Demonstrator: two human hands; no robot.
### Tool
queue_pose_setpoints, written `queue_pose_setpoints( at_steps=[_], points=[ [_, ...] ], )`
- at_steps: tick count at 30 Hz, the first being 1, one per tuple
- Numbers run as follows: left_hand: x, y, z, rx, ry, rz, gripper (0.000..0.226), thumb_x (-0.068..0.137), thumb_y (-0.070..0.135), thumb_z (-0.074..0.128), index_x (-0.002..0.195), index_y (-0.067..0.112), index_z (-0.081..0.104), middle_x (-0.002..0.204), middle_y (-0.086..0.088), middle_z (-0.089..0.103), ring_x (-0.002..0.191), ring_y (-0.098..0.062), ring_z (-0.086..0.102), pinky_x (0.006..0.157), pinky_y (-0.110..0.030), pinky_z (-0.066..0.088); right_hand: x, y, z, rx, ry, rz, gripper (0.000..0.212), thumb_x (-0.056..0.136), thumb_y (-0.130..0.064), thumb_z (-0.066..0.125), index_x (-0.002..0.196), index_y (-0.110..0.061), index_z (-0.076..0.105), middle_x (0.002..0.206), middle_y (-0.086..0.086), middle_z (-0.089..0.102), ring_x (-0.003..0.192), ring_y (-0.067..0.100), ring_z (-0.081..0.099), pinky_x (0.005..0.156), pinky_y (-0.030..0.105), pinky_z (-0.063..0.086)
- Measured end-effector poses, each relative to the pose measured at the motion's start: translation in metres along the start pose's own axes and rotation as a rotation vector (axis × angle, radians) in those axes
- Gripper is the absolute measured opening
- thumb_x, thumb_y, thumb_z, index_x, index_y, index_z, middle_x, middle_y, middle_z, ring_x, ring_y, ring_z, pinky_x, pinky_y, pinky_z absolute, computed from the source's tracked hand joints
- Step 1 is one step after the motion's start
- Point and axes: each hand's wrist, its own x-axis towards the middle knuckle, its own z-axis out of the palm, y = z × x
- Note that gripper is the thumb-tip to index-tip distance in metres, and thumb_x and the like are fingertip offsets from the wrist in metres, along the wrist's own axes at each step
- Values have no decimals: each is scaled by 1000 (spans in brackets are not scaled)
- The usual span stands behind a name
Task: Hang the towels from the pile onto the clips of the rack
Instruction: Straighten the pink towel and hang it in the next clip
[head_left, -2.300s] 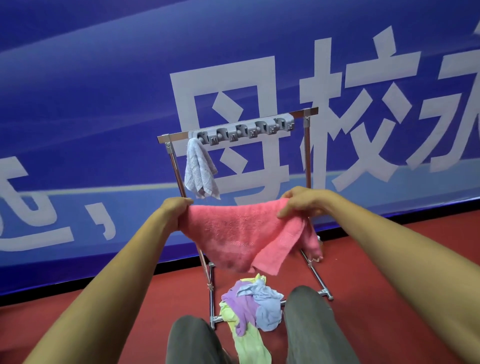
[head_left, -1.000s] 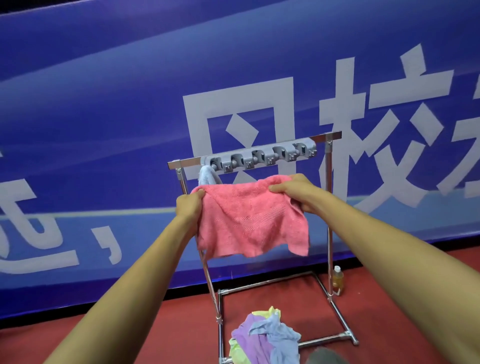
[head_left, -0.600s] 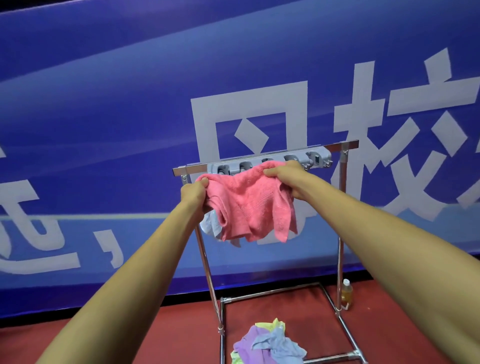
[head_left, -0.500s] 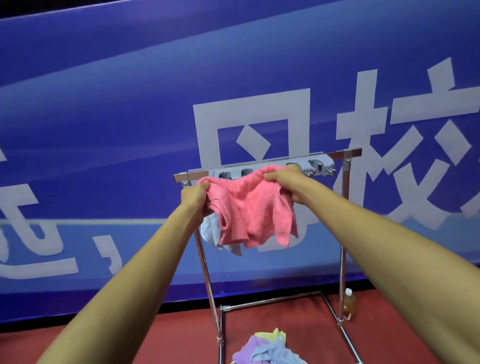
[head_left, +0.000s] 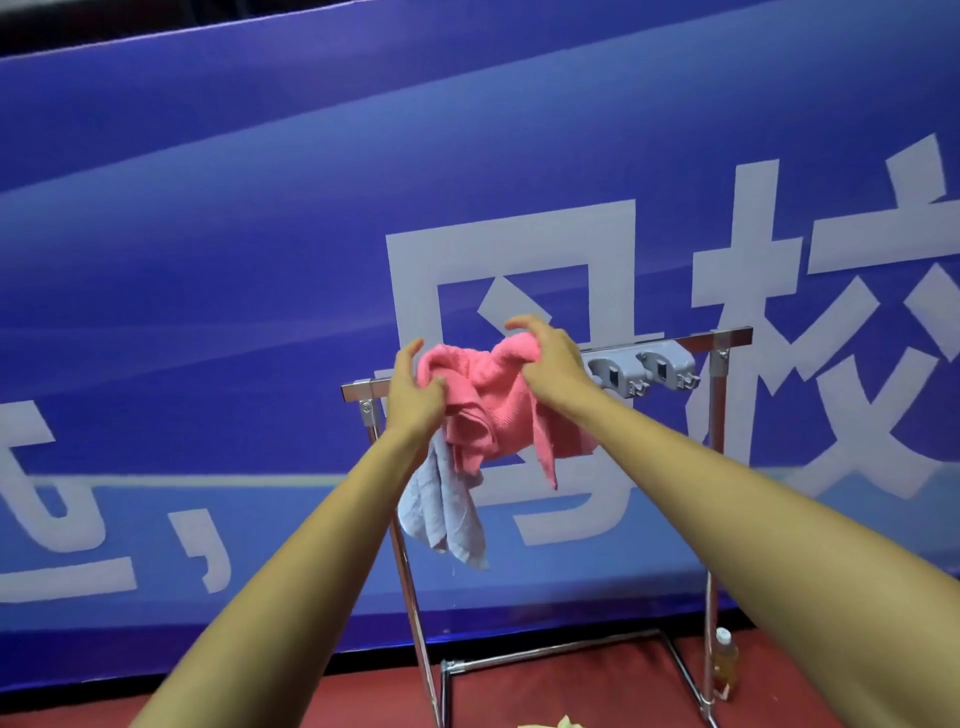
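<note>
Both hands grip the pink towel (head_left: 491, 410) at centre frame, level with the top bar of the rack (head_left: 727, 333). The left hand (head_left: 415, 397) curls its fingers into the towel's left edge, with one digit raised above the cloth. The right hand (head_left: 553, 358) closes on the towel's upper right part, its fingers arched over the top of the bunched fabric. The towel is gathered into folds between the two hands, and its loose ends hang just below them, one corner trailing down towards the lower right. Whether the towel is already caught in a clip cannot be told, since the hands and the cloth cover that stretch of the bar.

A light blue towel (head_left: 441, 506) hangs from the bar behind and below the left hand, partly overlapped by the pink one. Two grey clips (head_left: 644, 370) show on the bar just right of the right hand. The rack's chrome posts run down to a base frame on the red floor (head_left: 571, 686). A small bottle (head_left: 724, 665) stands beside the right post at lower right. A sliver of yellow-green cloth (head_left: 565, 723) shows at the bottom edge. A blue banner (head_left: 208, 260) with large white characters fills the background.
</note>
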Motion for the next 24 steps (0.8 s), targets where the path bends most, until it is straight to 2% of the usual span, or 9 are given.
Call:
queue_pose_setpoints(
  at_steps=[4,6,8,10,12,14,17,20,24],
  points=[
    [-3,-24,16,143,-156,71,59,91,-7,42,126,36,62,127,14,63,120,-13,59,97,-23,50,-4,24,31,-632,-190,-290,28,91,-21,56,118,-26,60,112,5,41,105,30,49,77,37,41],
    [1,-38,21,249,-187,73,59,92,2,44,133,42,58,136,8,61,121,-16,60,101,-35,52,-5,37,45,-861,-172,-435,19,96,-23,57,114,-20,62,113,8,44,106,32,48,78,41,42],
    [3,-45,24,506,-161,133,52,93,17,47,140,39,54,136,3,63,118,-24,61,98,-40,52,-6,43,55,-956,-103,-466,13,87,-17,67,101,-18,67,104,8,52,95,31,52,72,40,42],
    [0,-43,28,758,-81,206,43,91,26,48,131,34,59,122,-4,68,110,-32,63,85,-39,52,-10,43,63,-997,-29,-454,11,80,-14,73,90,-18,70,96,7,56,85,29,56,66,38,40],
    [-7,-35,30,824,-56,172,37,88,28,47,121,35,63,105,-5,68,97,-34,64,76,-37,48,-14,39,66,-1003,-51,-369,17,89,-14,64,105,-18,69,108,9,57,94,30,60,72,38,45],
    [-13,-36,28,884,-79,105,25,86,27,49,105,29,65,97,-5,60,88,-33,60,75,-36,47,-15,39,65,-1002,-100,-247,32,95,-15,56,127,-18,58,122,11,54,105,31,62,76,39,49],
    [-20,-55,23,1048,-172,-18,11,85,29,52,82,19,56,91,-5,62,90,-34,64,81,-40,53,-16,40,63,-915,-202,-118,51,92,-19,59,141,-22,42,124,12,59,111,33,63,79,40,49],
    [-22,-69,24,1061,-253,-58,8,79,25,55,77,18,54,81,-2,62,78,-30,59,74,-38,53,-18,39,70,-813,-259,-84,62,89,-15,58,145,-19,31,121,11,64,110,35,64,74,41,44],
    [-20,-79,30,1049,-389,-102,14,69,27,55,77,16,59,76,-2,63,76,-27,63,64,-33,48,-24,48,79,-745,-163,-135,62,90,-7,51,145,-17,24,112,11,67,95,37,69,62,39,39]
  ],
)
